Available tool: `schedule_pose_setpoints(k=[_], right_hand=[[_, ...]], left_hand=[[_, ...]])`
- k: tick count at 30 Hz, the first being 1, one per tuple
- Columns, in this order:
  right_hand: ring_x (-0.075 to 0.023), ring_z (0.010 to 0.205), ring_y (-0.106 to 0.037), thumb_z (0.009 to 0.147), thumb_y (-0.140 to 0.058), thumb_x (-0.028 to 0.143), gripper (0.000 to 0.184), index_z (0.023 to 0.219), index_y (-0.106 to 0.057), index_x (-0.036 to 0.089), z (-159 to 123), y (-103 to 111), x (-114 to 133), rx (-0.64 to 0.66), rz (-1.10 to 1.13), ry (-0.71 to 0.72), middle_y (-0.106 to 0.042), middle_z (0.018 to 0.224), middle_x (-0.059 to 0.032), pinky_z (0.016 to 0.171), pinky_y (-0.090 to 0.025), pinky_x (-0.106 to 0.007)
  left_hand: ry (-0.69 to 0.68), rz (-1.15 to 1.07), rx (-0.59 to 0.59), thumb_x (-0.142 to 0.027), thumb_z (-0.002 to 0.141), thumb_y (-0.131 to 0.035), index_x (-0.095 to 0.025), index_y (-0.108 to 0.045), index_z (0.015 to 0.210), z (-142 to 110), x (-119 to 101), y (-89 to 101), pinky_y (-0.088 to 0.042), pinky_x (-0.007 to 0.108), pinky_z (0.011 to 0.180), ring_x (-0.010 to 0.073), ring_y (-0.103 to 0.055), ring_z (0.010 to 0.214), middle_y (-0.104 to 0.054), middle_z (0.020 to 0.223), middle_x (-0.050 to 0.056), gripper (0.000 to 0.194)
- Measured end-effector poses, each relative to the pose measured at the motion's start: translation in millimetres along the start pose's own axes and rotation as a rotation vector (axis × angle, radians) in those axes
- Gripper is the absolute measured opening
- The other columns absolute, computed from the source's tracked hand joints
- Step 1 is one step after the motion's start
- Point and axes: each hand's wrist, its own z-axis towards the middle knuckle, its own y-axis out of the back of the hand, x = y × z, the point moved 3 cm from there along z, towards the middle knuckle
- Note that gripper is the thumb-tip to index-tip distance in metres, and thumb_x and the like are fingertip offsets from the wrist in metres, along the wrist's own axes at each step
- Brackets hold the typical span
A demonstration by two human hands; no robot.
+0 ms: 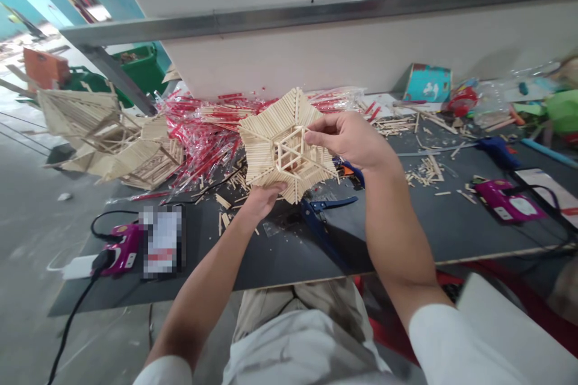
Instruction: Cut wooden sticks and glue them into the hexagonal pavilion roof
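Observation:
A star-shaped model of thin wooden sticks (262, 159) is held up above the dark table, its open stick framework in the middle facing me. My left hand (266, 200) grips its lower edge, with the fingers partly hidden behind it. At the upper right of the framework, my right hand (347, 138) is closed in a pinch against the sticks; whether a separate small piece sits between those fingertips I cannot tell. Below the model lies a blue-handled cutter (320, 216) on the table.
A larger wooden stick structure (103, 138) stands at the left. Red and clear plastic wrappers (198, 138) pile behind the model. Purple power sockets (510, 200) with cables, a blue glue gun (499, 150) and loose sticks (427, 171) lie at the right. A pixelated object (163, 240) is at the left.

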Motion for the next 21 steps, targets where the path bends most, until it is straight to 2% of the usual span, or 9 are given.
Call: schedule_pose_setpoints(k=[3,6,9,12,15,17,19,21], right_hand=[[-0.0144,0.075,-0.063,0.07,-0.095,0.049,0.04,0.092,-0.081,0.019,1.2,-3.5,-0.3,0.006,0.062,0.001,-0.076,0.086,-0.0039,0.07,-0.048,-0.032],[-0.0157,0.079,-0.065,0.069,-0.095,0.044,0.04,0.097,-0.081,0.019,2.6,-9.0,-0.3,0.023,0.108,0.006,-0.078,0.092,-0.0052,0.072,-0.049,-0.033],[-0.0155,0.081,-0.066,0.075,-0.092,0.041,0.034,0.099,-0.082,0.019,3.7,-15.6,1.0,0.048,0.115,0.029,-0.079,0.094,-0.0053,0.075,-0.05,-0.033],[-0.0152,0.082,-0.065,0.078,-0.089,0.041,0.031,0.097,-0.082,0.018,4.1,-20.8,3.3,0.047,0.091,0.051,-0.078,0.093,-0.005,0.077,-0.05,-0.033],[-0.0152,0.079,-0.064,0.081,-0.087,0.045,0.032,0.093,-0.079,0.017,3.7,-23.0,5.8,0.031,0.046,0.05,-0.077,0.088,-0.0049,0.072,-0.048,-0.032],[-0.0149,0.076,-0.063,0.082,-0.086,0.048,0.034,0.092,-0.078,0.016,3.1,-23.3,7.6,0.026,0.021,0.051,-0.076,0.085,-0.0052,0.069,-0.046,-0.032],[-0.0148,0.075,-0.062,0.082,-0.086,0.05,0.036,0.091,-0.077,0.016,2.6,-23.6,9.2,0.029,0.01,0.061,-0.076,0.085,-0.0056,0.068,-0.045,-0.031],[-0.0143,0.074,-0.06,0.08,-0.086,0.052,0.039,0.09,-0.077,0.016,2.2,-24.6,10.1,0.038,0.011,0.071,-0.075,0.084,-0.0052,0.066,-0.043,-0.031]], left_hand=[[0.006,-0.023,0.058,-0.017,0.048,-0.096,-0.019,-0.081,0.093,-0.9,-8.4,-3.1,-0.059,0.034,0.095,0.0207,-0.075,0.093,-0.081,0.095,0.003,0.048],[0.001,0.008,0.078,-0.018,0.052,-0.098,-0.018,-0.079,0.097,-2.7,-18.1,2.3,-0.058,0.036,0.101,0.0233,-0.076,0.104,-0.082,0.104,0.005,0.049],[-0.02,0.069,0.075,-0.021,0.056,-0.099,-0.019,-0.078,0.101,-8.5,-29.2,9.1,-0.056,0.034,0.108,0.0241,-0.074,0.115,-0.082,0.112,0.006,0.049],[-0.018,0.177,0.056,-0.027,0.06,-0.099,-0.02,-0.077,0.108,-19.5,-41.4,14.7,-0.055,0.033,0.108,0.0237,-0.073,0.118,-0.08,0.12,0.006,0.054],[-0.083,0.464,0.012,-0.039,0.07,-0.095,-0.017,-0.074,0.116,-35.3,-61.7,25.5,-0.056,0.035,0.104,0.0244,-0.073,0.115,-0.079,0.124,0.009,0.055],[-0.029,0.768,0.008,-0.047,0.078,-0.089,-0.015,-0.074,0.113,-48.8,-78.0,35.8,-0.058,0.036,0.095,0.0245,-0.076,0.103,-0.081,0.113,0.011,0.05],[0.017,1.029,-0.003,-0.052,0.079,-0.087,-0.015,-0.075,0.11,-64.2,-99.2,44.4,-0.058,0.035,0.083,0.0236,-0.076,0.089,-0.081,0.098,0.009,0.049],[-0.067,1.101,-0.03,-0.053,0.084,-0.082,-0.019,-0.075,0.113,-79.0,-125.7,43.2,-0.056,0.033,0.077,0.0221,-0.075,0.085,-0.08,0.095,0.007,0.046]])
